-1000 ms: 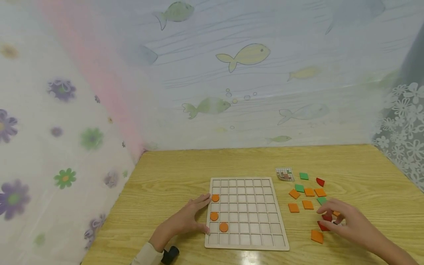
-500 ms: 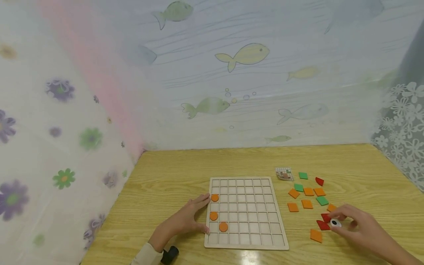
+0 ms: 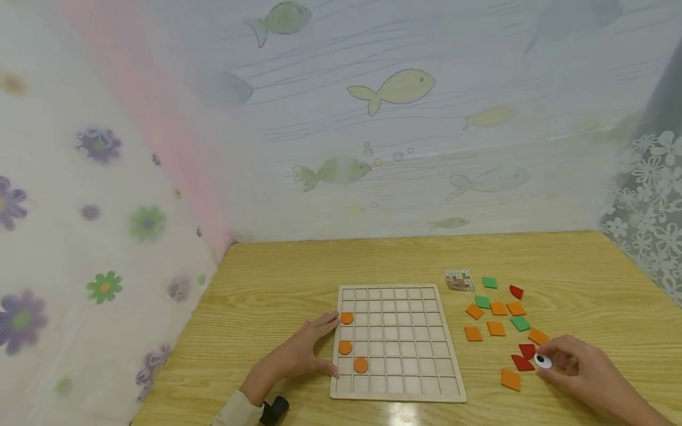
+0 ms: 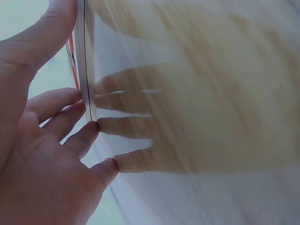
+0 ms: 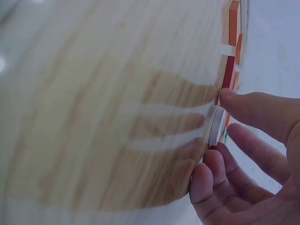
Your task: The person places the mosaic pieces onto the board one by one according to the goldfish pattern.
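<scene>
My right hand pinches a white round eye piece with a black dot between thumb and forefinger, low over the table. In the right wrist view this white disc shows edge-on between the fingers. Beside it lie two red pointed pieces, an orange square tile and another orange tile. My left hand touches the left edge of a wooden grid board, fingers and thumb spread along it. Several orange discs sit in cells near the board's left side.
Right of the board lie several orange tiles, green tiles and a red piece. A small picture card lies near the board's top right corner. A black object is by the left sleeve. Patterned curtains border the table.
My right hand has drawn back to the right from over the red pieces, with the white eye piece now showing between its fingertips. A green tile is uncovered. My left hand stays at the board.
</scene>
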A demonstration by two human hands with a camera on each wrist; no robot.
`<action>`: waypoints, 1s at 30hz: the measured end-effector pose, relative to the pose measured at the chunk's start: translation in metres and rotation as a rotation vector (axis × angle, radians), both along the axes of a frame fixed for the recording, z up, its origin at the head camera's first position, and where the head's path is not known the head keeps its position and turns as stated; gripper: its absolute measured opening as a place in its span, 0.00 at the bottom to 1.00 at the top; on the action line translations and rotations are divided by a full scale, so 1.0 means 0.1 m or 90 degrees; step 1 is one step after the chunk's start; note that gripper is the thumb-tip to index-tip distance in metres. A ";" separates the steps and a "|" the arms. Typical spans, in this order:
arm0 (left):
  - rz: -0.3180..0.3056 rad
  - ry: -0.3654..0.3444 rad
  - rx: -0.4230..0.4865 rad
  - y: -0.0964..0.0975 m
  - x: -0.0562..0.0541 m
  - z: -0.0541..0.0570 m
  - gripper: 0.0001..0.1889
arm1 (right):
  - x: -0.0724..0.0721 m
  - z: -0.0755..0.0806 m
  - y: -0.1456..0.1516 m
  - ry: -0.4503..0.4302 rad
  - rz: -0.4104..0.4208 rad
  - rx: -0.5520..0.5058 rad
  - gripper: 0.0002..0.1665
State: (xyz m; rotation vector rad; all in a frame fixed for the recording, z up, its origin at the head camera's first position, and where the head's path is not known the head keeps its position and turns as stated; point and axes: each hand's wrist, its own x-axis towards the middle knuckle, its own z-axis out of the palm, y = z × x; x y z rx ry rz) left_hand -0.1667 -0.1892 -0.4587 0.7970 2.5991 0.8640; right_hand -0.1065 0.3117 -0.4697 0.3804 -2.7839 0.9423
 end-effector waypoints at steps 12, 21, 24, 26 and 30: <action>-0.001 0.000 0.004 0.00 0.00 -0.01 0.53 | -0.02 0.04 -0.03 -0.045 -0.033 0.031 0.10; 0.001 0.003 0.000 0.00 0.01 0.01 0.53 | -0.02 0.07 -0.04 -0.056 -0.022 0.045 0.10; 0.002 0.001 -0.001 0.00 0.02 0.02 0.53 | -0.01 0.07 -0.04 -0.061 -0.012 0.048 0.10; 0.002 0.002 -0.001 0.01 0.02 0.02 0.53 | -0.01 0.07 -0.04 -0.062 -0.005 0.049 0.11; 0.000 0.003 -0.002 0.01 0.02 0.02 0.53 | 0.00 0.08 -0.04 -0.058 0.005 0.049 0.12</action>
